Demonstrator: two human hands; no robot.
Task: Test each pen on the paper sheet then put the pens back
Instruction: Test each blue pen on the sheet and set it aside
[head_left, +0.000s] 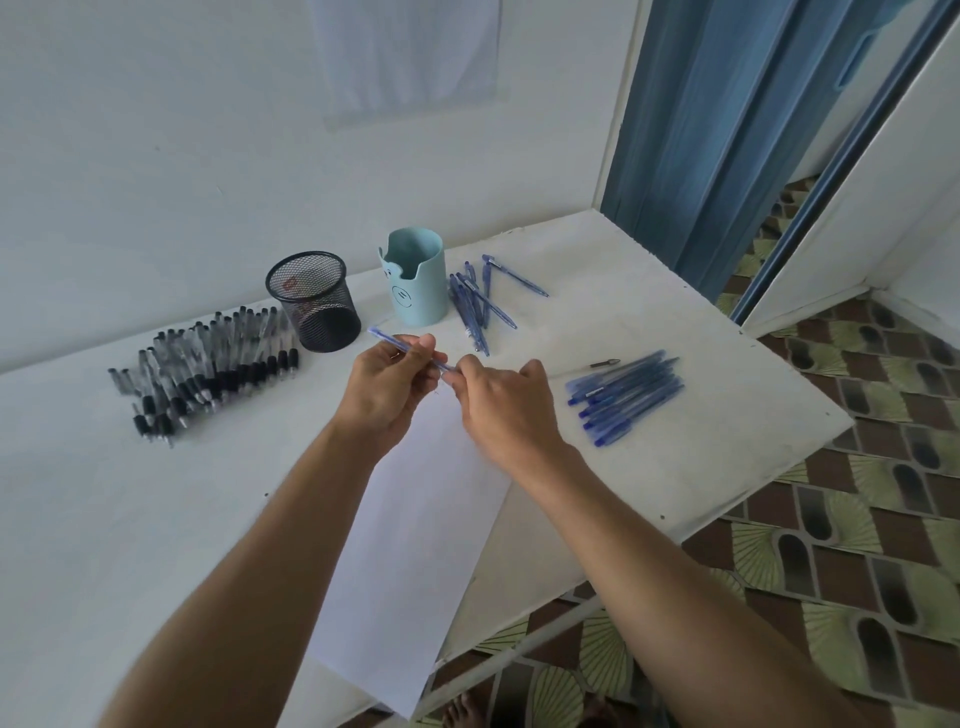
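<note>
Both hands hold one blue pen (395, 340) above the far end of the white paper sheet (415, 519). My left hand (389, 384) grips its barrel, the upper end sticking out to the left. My right hand (498, 400) pinches the pen's lower end. A neat row of blue pens (623, 395) lies to the right of the sheet. A looser bunch of blue pens (478, 301) lies beside the light-blue pen cup (415, 275). Several black pens (208, 358) are spread at the left, next to the black mesh cup (311, 301).
A small dark pen part (602, 362) lies alone above the neat blue row. The white table (727, 374) ends at the right and near edges, with patterned floor beyond. A wall stands behind the cups, a blue door at the back right.
</note>
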